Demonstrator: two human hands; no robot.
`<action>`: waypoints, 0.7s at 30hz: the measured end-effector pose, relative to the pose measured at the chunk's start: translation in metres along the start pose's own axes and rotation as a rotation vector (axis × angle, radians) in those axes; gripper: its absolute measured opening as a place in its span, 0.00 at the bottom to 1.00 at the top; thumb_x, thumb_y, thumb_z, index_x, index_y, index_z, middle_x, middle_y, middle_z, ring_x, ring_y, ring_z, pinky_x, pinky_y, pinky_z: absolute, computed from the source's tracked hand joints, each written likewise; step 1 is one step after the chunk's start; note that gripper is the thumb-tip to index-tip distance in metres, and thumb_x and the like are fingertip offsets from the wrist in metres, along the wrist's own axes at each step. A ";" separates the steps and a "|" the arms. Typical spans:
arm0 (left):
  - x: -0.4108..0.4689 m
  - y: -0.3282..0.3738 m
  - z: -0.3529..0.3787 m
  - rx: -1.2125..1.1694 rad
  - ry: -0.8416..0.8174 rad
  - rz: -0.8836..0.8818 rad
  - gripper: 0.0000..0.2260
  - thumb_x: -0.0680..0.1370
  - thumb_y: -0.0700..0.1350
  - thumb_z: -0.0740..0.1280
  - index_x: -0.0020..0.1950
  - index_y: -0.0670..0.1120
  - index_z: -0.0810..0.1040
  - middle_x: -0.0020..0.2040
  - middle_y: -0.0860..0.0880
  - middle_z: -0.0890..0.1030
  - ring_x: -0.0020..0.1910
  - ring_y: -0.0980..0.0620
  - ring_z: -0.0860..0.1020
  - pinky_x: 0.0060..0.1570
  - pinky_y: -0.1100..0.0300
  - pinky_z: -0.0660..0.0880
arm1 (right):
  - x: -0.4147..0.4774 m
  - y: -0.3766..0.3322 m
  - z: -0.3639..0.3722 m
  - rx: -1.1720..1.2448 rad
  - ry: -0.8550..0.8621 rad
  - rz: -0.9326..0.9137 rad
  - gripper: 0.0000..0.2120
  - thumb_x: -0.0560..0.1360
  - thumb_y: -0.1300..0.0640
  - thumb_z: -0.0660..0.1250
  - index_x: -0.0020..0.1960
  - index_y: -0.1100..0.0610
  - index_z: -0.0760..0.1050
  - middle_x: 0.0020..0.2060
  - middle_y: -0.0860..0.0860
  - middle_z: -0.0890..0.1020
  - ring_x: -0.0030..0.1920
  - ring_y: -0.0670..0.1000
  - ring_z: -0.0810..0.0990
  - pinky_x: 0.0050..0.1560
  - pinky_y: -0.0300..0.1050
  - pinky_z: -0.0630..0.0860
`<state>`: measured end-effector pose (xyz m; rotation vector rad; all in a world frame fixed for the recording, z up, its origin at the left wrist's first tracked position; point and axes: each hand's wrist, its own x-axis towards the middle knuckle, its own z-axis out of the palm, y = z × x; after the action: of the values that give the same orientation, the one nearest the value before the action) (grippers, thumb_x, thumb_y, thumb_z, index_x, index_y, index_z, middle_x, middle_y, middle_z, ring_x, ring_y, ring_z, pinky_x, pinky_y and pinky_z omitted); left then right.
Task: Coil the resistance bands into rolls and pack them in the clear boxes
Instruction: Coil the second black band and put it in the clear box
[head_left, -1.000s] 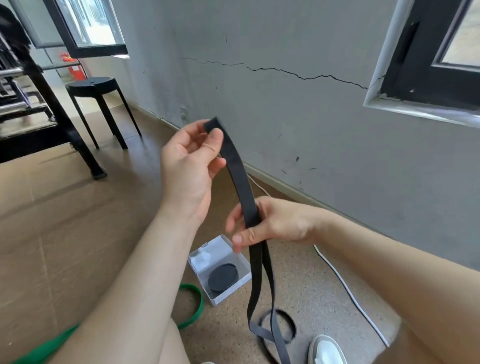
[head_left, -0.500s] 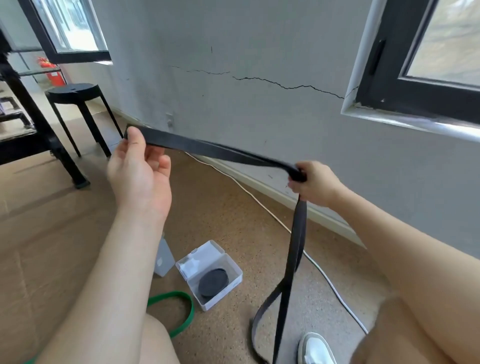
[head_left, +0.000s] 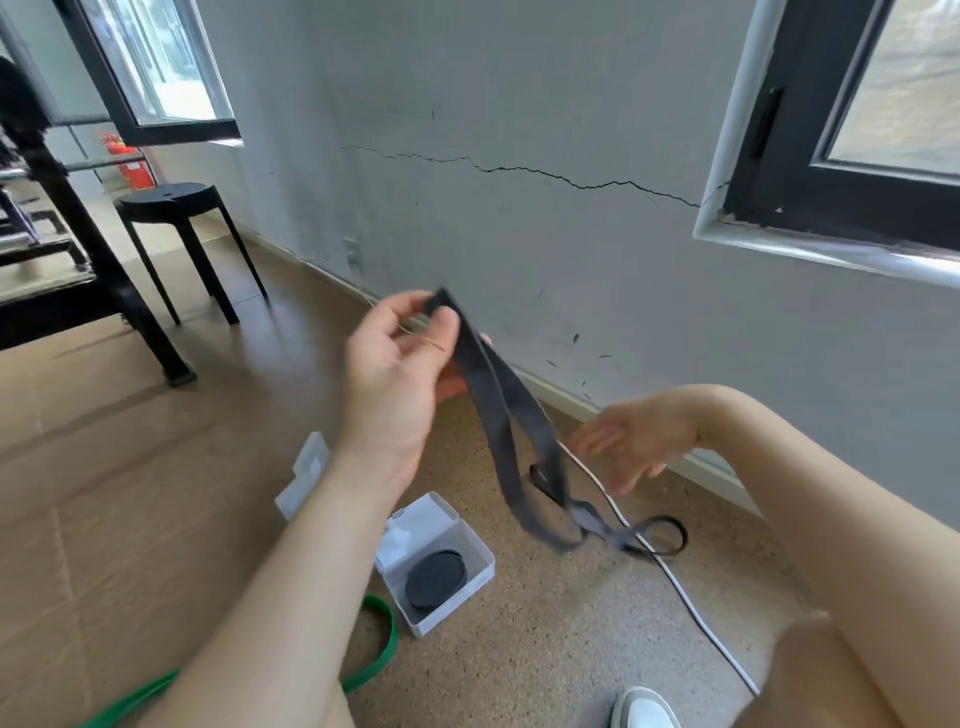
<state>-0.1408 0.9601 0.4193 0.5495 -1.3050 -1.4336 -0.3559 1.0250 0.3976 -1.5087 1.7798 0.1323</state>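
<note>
1. Floor, nearest. A green band (head_left: 392, 642) lies uncoiled on the floor (head_left: 545, 649), at 7 o'clock of the clear box (head_left: 457, 603). The box stands open, and one rolled band (head_left: 435, 571) lies flat inside it. A white cable (head_left: 691, 603) passes at 3 o'clock of the box.

2. Work item. The black band (head_left: 496, 415) hangs doubled from the left hand (head_left: 395, 364). Its long axis runs from the fold, uppermost at 11 o'clock, down to 5 o'clock. There the slack end is twisted and trails on the floor in a small loop across the cable.

3. Grip. Left hand: thumb and fingers pinch the fold at the band's top end. Right hand (head_left: 634, 441): fingers spread and relaxed, holding nothing. It is at 3 o'clock of the hanging strands and apart from them.

4. Handling (judgement). The band appears light, limp and rubbery, with no stiffness of its own. Expect it to spring open if released.
   - Take hold at the folded end.
   - Lay both layers flat and clear the twist.
   - Roll under light tension.
   - Keep the roll pinched until it is seated in a box.

5. Far. A stool (head_left: 171, 200) stands at 10 o'clock, before the wall (head_left: 519, 234).
</note>
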 end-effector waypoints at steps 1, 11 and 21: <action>-0.001 -0.007 0.004 0.079 -0.018 -0.006 0.06 0.79 0.38 0.64 0.55 0.40 0.73 0.40 0.43 0.83 0.39 0.47 0.82 0.42 0.51 0.80 | -0.006 -0.006 -0.002 0.120 0.082 -0.114 0.31 0.75 0.56 0.70 0.74 0.51 0.63 0.71 0.45 0.70 0.67 0.49 0.73 0.63 0.48 0.75; 0.007 -0.037 0.019 0.211 -0.030 -0.071 0.05 0.76 0.38 0.69 0.51 0.44 0.78 0.46 0.44 0.83 0.46 0.50 0.81 0.49 0.54 0.79 | 0.001 -0.056 0.012 0.856 0.665 -0.399 0.13 0.72 0.60 0.73 0.55 0.62 0.78 0.46 0.60 0.85 0.45 0.52 0.85 0.40 0.43 0.82; 0.023 -0.037 0.021 0.239 -0.041 -0.088 0.05 0.74 0.40 0.71 0.50 0.47 0.81 0.35 0.52 0.81 0.29 0.58 0.75 0.28 0.65 0.73 | 0.014 -0.054 0.020 0.786 0.802 -0.448 0.04 0.79 0.60 0.65 0.51 0.58 0.78 0.42 0.54 0.84 0.42 0.47 0.83 0.37 0.43 0.82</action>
<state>-0.1807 0.9419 0.3988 0.7471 -1.5124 -1.3744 -0.2986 1.0086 0.3962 -1.3647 1.6509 -1.3951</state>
